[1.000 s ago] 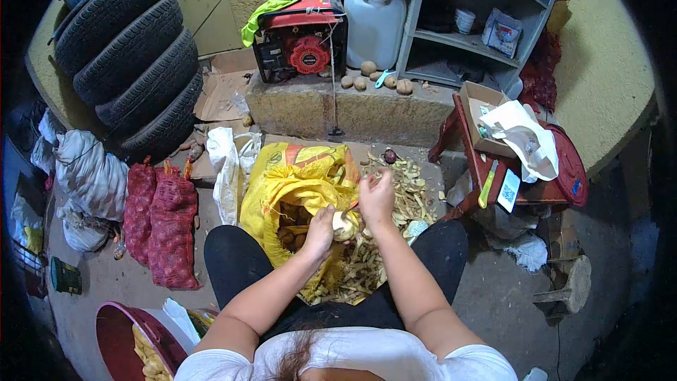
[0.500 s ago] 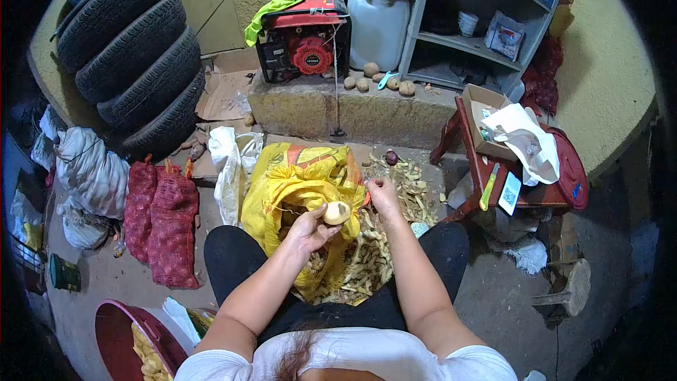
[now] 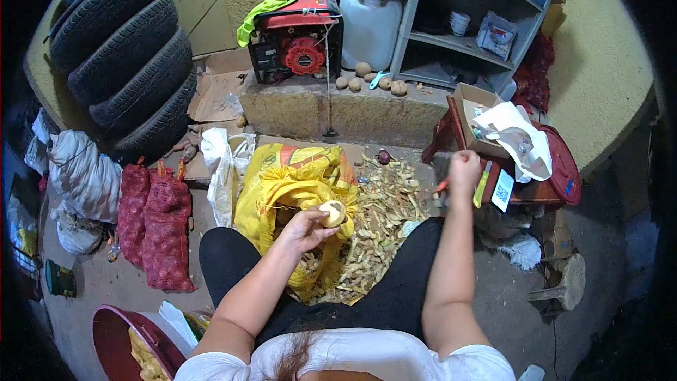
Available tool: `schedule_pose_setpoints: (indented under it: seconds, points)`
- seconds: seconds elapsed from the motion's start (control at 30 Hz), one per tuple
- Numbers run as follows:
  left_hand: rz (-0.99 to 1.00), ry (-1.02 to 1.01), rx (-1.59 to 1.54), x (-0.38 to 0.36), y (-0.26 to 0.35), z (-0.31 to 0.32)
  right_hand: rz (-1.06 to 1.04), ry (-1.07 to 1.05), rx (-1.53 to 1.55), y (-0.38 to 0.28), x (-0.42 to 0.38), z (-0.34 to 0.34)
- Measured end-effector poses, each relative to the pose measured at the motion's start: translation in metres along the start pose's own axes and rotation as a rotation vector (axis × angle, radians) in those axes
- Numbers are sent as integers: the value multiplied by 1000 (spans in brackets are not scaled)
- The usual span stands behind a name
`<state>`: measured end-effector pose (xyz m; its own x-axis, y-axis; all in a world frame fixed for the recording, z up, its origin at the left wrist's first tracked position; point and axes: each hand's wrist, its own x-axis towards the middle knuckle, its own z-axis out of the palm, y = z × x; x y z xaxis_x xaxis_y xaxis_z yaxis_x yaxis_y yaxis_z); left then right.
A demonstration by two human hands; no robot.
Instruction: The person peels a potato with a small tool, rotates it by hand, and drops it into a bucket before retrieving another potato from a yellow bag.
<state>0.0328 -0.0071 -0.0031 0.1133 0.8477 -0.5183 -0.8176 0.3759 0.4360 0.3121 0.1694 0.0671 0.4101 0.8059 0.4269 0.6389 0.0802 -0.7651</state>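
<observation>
My left hand (image 3: 305, 231) is closed around a mostly peeled potato (image 3: 331, 214), pale with a dark patch on top. It holds the potato above the mouth of a yellow sack (image 3: 282, 183). My right hand (image 3: 463, 171) is closed on a small red-handled tool (image 3: 442, 185), whose working end I cannot make out. That hand is at the left edge of a red stool (image 3: 441, 134), close to a knife with a yellow-green handle (image 3: 482, 185). Peelings (image 3: 374, 254) cover the ground between my legs, beside the sack.
A maroon tub (image 3: 109, 331) with peeled potatoes stands at lower left. Red net sacks (image 3: 168, 233) and stacked tires (image 3: 141, 49) are on the left. Several unpeeled potatoes and a light-blue peeler (image 3: 379, 80) lie on the ledge by a generator (image 3: 300, 42). A phone-sized card (image 3: 501, 190) rests on the stool.
My right hand has moved right, away from the potato and over to the stool's edge, carrying the red-handled tool. My left hand keeps the potato in nearly the same place.
</observation>
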Motion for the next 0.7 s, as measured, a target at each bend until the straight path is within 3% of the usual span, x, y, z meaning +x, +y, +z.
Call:
schedule_pose_setpoints:
  seconds: [0.03,0.07,0.13,0.37,0.5,0.6,0.67,0.7]
  points:
    - [20,-45,65,-1,-1,0,102,-42,-189,25,24,-4]
    - [42,-91,129,-2,-1,0,287,-189,-251,-9,22,-35]
    - [29,-124,156,-3,-1,3,268,-193,-524,47,46,-27]
    - [107,-172,366,-10,2,12,334,-316,-829,118,47,-26]
    - [185,-185,367,-9,1,13,333,-393,-865,147,48,-23]
    - [207,-184,381,-6,1,9,333,-299,-827,155,51,-24]
    - [213,-186,388,-5,0,8,468,-451,-746,152,55,-32]
    - [208,-176,381,-6,1,7,431,-431,-758,149,52,-37]
